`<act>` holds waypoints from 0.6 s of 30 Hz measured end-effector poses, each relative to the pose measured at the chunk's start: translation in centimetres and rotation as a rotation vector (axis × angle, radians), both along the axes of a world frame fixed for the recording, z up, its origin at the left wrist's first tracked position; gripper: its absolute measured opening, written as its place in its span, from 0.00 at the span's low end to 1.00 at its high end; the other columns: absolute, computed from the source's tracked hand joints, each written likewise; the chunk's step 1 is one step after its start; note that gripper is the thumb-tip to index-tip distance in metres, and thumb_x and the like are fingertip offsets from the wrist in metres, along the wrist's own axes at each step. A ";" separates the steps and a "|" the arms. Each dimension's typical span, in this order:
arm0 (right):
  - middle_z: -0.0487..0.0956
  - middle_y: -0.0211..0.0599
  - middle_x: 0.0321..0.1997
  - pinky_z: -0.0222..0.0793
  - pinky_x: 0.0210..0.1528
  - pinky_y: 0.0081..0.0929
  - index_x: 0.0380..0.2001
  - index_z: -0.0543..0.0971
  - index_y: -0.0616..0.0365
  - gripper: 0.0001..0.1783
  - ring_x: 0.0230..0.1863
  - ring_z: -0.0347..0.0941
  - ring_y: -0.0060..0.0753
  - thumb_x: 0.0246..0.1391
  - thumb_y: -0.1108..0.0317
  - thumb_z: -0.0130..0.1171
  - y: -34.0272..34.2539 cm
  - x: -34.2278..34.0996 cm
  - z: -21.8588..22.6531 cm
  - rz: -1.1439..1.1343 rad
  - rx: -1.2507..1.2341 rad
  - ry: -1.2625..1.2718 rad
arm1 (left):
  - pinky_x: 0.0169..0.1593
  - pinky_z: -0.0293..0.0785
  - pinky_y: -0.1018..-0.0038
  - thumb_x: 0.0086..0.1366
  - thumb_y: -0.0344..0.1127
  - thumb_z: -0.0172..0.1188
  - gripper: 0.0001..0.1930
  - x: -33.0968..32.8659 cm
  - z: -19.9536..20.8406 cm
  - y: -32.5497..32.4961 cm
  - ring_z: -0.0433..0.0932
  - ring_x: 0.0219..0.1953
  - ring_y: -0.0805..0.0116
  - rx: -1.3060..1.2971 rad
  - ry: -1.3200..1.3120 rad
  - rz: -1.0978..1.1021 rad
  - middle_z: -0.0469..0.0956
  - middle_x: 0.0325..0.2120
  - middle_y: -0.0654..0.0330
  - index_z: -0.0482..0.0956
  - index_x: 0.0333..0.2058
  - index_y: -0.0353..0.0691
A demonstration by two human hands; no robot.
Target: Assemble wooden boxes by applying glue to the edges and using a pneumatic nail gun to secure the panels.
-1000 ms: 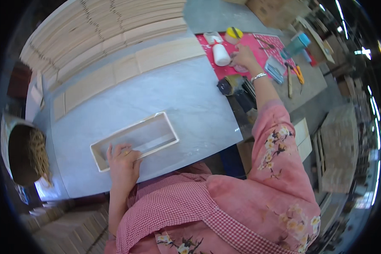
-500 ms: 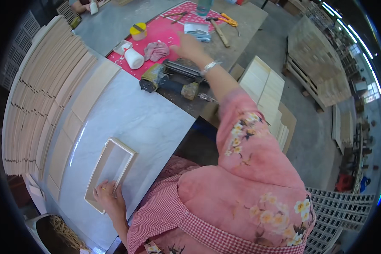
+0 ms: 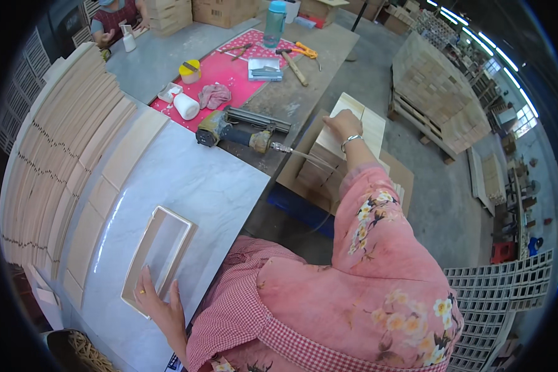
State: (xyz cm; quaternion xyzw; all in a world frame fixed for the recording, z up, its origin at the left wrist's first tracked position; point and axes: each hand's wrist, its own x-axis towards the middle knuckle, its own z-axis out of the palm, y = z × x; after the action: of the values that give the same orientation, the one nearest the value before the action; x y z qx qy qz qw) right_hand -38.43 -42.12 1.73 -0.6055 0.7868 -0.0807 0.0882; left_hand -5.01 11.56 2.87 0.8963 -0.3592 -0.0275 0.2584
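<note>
A shallow rectangular frame (image 3: 185, 251) of pale wood lies on the marbled white tabletop. My left hand (image 3: 159, 306) rests over its near end, fingers spread and fairly straight, the thumb apart by the right-hand wall. Off to the right, my right hand (image 3: 346, 126) is closed at the upper left edge of a pale wooden board (image 3: 372, 131) on top of a stack. The fingertips are partly hidden there. A nail gun (image 3: 234, 131) with an air hose lies between the hands, beyond the tabletop's far right edge.
Curved rows of stacked wooden strips (image 3: 56, 161) line the left. On a red mat lie a white bottle (image 3: 186, 106), a pink rag (image 3: 214, 97), a yellow-lidded tub (image 3: 190, 72) and a hammer (image 3: 294, 69). A water bottle (image 3: 274, 25) stands behind. Another person (image 3: 119, 22) sits far left.
My right hand has moved from the red mat down and right to the board stack. My left hand stays at the frame, its fingers straighter now. The view has shifted slightly.
</note>
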 end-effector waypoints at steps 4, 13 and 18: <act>0.85 0.59 0.42 0.79 0.45 0.44 0.45 0.84 0.67 0.28 0.46 0.83 0.57 0.51 0.52 0.67 -0.6 -1.3 1.0 0.026 -0.030 -0.115 | 0.67 0.61 0.57 0.61 0.31 0.67 0.34 -0.7 0.1 0.4 0.67 0.64 0.49 -0.093 0.040 0.003 0.71 0.60 0.48 0.68 0.66 0.39; 0.85 0.57 0.37 0.79 0.38 0.41 0.36 0.85 0.70 0.15 0.36 0.84 0.55 0.52 0.67 0.61 1.6 -1.9 9.2 0.125 -0.387 -0.029 | 0.66 0.66 0.60 0.72 0.35 0.58 0.27 -0.4 2.3 -0.3 0.71 0.64 0.46 -0.224 0.079 -0.083 0.71 0.63 0.45 0.66 0.66 0.33; 0.81 0.45 0.30 0.73 0.30 0.39 0.46 0.79 0.59 0.15 0.27 0.78 0.49 0.54 0.73 0.55 13.6 12.3 12.5 1.054 -0.784 -0.221 | 0.65 0.69 0.61 0.78 0.44 0.48 0.27 -1.1 5.2 -2.9 0.70 0.66 0.45 -0.870 1.075 0.071 0.71 0.63 0.41 0.65 0.66 0.28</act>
State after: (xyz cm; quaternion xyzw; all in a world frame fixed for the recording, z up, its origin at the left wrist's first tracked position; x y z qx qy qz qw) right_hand -26.16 -28.55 14.20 -0.8846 0.2843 -0.3684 -0.0306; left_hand -6.11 8.63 8.08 0.5844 -0.1302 -0.3130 0.7373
